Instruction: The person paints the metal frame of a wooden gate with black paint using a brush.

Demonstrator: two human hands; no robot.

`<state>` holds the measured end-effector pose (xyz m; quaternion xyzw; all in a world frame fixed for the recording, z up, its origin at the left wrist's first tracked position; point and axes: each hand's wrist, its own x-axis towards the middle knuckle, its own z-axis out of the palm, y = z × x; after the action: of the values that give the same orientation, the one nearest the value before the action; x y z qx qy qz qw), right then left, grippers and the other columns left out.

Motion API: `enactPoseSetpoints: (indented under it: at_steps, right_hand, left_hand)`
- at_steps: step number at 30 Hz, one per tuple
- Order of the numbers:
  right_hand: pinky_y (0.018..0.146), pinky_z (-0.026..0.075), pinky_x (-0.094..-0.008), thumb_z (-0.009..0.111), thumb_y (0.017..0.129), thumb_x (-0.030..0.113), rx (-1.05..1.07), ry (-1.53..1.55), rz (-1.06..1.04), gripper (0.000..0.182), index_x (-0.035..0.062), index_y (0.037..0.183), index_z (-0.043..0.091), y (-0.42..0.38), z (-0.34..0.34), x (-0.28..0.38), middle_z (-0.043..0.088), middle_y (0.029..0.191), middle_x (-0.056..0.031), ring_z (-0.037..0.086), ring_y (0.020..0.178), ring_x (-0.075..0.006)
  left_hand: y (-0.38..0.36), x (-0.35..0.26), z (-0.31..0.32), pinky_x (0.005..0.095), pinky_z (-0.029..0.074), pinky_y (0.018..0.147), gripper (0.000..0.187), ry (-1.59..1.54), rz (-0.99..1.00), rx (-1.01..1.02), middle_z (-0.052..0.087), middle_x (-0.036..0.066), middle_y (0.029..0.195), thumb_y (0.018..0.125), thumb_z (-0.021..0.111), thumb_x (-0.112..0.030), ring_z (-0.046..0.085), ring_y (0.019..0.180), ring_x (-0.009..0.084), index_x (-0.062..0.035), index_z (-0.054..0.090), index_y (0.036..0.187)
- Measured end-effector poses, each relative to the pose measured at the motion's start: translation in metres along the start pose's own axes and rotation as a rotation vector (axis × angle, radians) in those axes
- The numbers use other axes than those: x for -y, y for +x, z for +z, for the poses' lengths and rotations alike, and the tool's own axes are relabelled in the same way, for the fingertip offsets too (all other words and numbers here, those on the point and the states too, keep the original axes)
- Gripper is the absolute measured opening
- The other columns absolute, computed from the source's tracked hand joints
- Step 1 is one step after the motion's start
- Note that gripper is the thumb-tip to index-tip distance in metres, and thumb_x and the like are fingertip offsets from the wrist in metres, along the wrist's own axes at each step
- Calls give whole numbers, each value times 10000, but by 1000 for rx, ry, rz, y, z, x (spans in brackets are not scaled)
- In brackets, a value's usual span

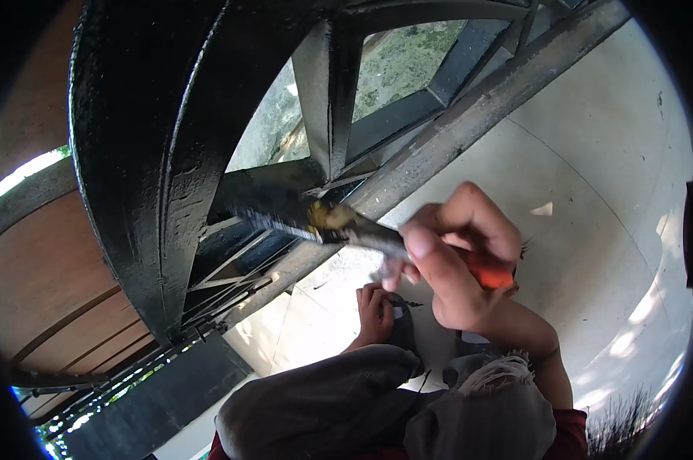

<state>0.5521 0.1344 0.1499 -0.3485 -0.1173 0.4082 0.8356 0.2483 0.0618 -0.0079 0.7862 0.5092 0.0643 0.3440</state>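
Note:
My right hand (461,257) is closed round a paintbrush (331,221), with part of its orange-red handle (490,274) showing under my fingers. The brush points left. Its dark bristle end, slightly blurred, overlaps the lower part of a black metal frame (185,165), and its middle carries a yellowish patch. Lower down, my left hand (374,314) rests beside my lower leg, near my foot, with its fingers curled together. Whatever may be inside those fingers is hidden.
A long metal rail (431,146) runs diagonally beside the frame. Brownish curved panels (62,299) lie to its left. Pale floor (592,176) stretches to the right, with a small light scrap (543,208) on it. My knees (316,402) are bent at the bottom.

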Motion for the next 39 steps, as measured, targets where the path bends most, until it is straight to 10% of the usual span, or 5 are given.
enactPoseSetpoints:
  at_steps: [4,39]
  right_hand:
    - [469,373,-207,722,897,22,246,-76,-131,189,-18,796,567,4,6,-13,607,644,-43,566,534,-33]
    - [437,324,-233,670,881,-54,135,-150,-22,288,8,713,444,15,6,-14,484,563,-5,442,521,5]
  left_hand:
    - [3,-2,2,450,405,880,200,18,63,-32,570,173,1084,799,546,43,496,1001,356,-21,619,974]
    - [4,-11,1,442,408,892,189,12,90,-107,584,164,1054,805,575,42,512,1030,354,-24,623,975]
